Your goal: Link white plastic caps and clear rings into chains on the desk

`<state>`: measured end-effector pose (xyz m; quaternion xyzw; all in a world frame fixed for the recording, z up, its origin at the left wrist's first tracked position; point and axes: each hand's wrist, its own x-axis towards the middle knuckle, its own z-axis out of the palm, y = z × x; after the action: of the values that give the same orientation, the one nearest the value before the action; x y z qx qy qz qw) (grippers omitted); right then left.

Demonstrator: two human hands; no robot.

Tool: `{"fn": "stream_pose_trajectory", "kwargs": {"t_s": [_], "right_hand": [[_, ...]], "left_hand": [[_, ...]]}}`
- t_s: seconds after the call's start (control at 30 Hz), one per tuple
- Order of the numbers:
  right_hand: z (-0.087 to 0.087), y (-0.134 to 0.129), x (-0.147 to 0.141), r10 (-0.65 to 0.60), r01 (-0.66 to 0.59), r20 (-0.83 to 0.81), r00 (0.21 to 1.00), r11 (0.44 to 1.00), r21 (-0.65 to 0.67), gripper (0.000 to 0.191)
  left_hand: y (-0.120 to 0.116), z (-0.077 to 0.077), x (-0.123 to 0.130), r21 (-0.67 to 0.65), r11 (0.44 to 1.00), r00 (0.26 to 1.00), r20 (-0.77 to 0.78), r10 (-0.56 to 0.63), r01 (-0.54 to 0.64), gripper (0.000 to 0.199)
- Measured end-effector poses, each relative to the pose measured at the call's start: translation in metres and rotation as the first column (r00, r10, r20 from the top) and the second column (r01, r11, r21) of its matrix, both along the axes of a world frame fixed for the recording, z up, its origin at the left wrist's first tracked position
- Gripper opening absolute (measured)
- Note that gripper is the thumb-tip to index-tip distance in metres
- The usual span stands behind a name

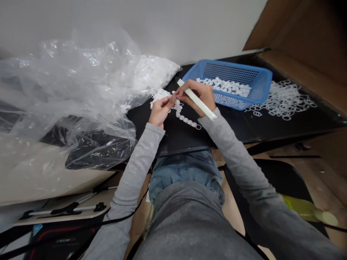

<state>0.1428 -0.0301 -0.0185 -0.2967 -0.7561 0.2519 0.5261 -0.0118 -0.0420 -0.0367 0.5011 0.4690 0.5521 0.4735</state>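
Observation:
My right hand (201,94) is closed round a craft knife (199,102) with a long pale handle, its dark pointed tip up and to the left. My left hand (160,111) pinches a small white plastic piece (175,96), and the fingertips of both hands meet there. Fingers cover most of that piece. Just beneath, a strip of joined white discs (185,119) with a ring at its end lies on the black table (179,139). Behind my left hand sits a small heap of white plastic pieces (162,94).
A blue basket (260,85) holding white discs (230,86) stands behind my right hand. Many loose white rings (287,99) lie right of it, beside a cardboard box (311,47). Large clear plastic bags (89,79) fill the left side. A black chair (276,180) stands at right.

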Motion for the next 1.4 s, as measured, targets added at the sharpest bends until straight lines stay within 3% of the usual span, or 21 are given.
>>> {"fn": "stream_pose_trajectory", "kwargs": {"t_s": [0.1,0.17,0.23,0.33,0.4,0.43,0.47,0.53,0.57,0.63,0.7,0.93,1.4], "right_hand": [[0.005,-0.003,0.002,-0.035,0.022,-0.109,0.993,0.993,-0.119,0.015],[0.007,0.0,0.007,-0.078,0.058,-0.205,0.976,0.993,-0.101,0.015],[0.006,0.008,0.018,-0.206,0.204,-0.291,0.934,0.978,-0.038,0.016],[-0.001,0.026,0.037,-0.492,0.541,-0.361,0.792,0.84,0.04,0.013],[-0.006,0.038,0.046,-0.569,0.628,-0.367,0.736,0.777,0.054,0.014],[-0.008,0.042,0.047,-0.558,0.61,-0.371,0.742,0.792,0.029,0.014],[-0.009,0.044,0.045,-0.507,0.539,-0.371,0.778,0.842,-0.022,0.017],[-0.008,0.044,0.037,-0.314,0.27,-0.392,0.865,0.949,-0.164,0.027],[-0.006,0.042,0.032,-0.208,0.119,-0.408,0.889,0.965,-0.233,0.031],[-0.002,0.033,0.021,-0.049,-0.1,-0.418,0.907,0.94,-0.327,0.035],[0.002,0.023,0.014,0.018,-0.185,-0.418,0.908,0.914,-0.362,0.032],[0.002,0.009,0.009,0.068,-0.256,-0.425,0.903,0.879,-0.403,0.013],[0.002,0.007,0.005,0.028,-0.223,-0.367,0.93,0.836,-0.501,0.032]], "left_hand": [[-0.002,0.001,0.001,0.053,0.997,0.998,-0.001,-0.063,0.063,0.025],[-0.004,0.001,0.001,0.06,0.991,0.993,-0.019,-0.119,0.12,0.028],[-0.005,0.001,0.001,0.039,0.986,0.986,-0.043,-0.159,0.16,0.03],[-0.006,0.0,-0.001,0.0,0.986,0.986,-0.039,-0.164,0.164,0.032],[-0.006,0.001,-0.001,-0.018,0.989,0.989,0.0,-0.147,0.147,0.033],[-0.007,0.002,-0.001,-0.023,0.99,0.99,0.021,-0.139,0.139,0.032],[-0.007,0.002,-0.001,-0.023,0.991,0.99,0.04,-0.133,0.134,0.031],[-0.007,0.004,-0.001,-0.014,0.992,0.99,0.065,-0.122,0.123,0.028],[-0.007,0.004,-0.001,-0.006,0.994,0.991,0.071,-0.112,0.113,0.027],[-0.006,0.004,-0.001,0.017,0.997,0.994,0.075,-0.074,0.073,0.025],[-0.005,0.004,-0.001,0.054,0.998,0.997,0.071,-0.015,0.011,0.025],[-0.002,0.003,-0.004,0.137,0.983,0.989,0.1,0.112,-0.125,0.032],[0.001,0.002,-0.006,0.172,0.981,0.99,0.123,0.073,-0.094,0.03]]}}
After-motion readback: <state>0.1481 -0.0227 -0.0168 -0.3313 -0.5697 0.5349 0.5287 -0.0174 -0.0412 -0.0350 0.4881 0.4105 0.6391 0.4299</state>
